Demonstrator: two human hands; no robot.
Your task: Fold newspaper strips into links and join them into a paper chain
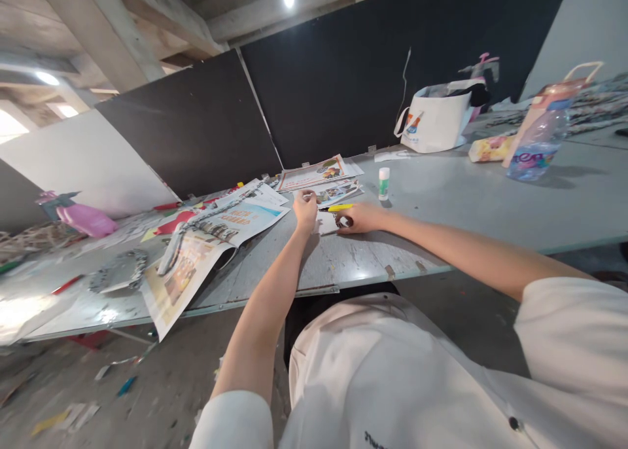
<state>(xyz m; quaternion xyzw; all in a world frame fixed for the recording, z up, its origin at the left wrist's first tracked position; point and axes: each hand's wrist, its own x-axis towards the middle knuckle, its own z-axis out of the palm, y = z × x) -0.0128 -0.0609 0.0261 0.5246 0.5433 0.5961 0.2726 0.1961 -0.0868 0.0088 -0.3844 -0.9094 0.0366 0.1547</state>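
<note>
My left hand point(305, 210) is closed, its fingertips pinched at the left edge of a small white piece of paper point(324, 223) near the table's front. My right hand point(366, 218) is closed around a slim yellow tool point(340, 207), which looks like a craft knife; its tip is too small to make out. Under the right fingers, the paper's end shows a dark brown and white print. Just behind both hands lie printed sheets point(338, 192). A glue stick point(383, 183) with a white cap stands upright beyond my right hand.
Open magazines point(245, 223) lie to the left, one page hanging over the edge. A braided paper loop point(120, 271), a red pen point(67, 284) and a pink spray bottle point(87, 218) are farther left. Rightward stand a white bag point(436, 122) and a water bottle point(537, 144). Black panels point(333, 89) line the back.
</note>
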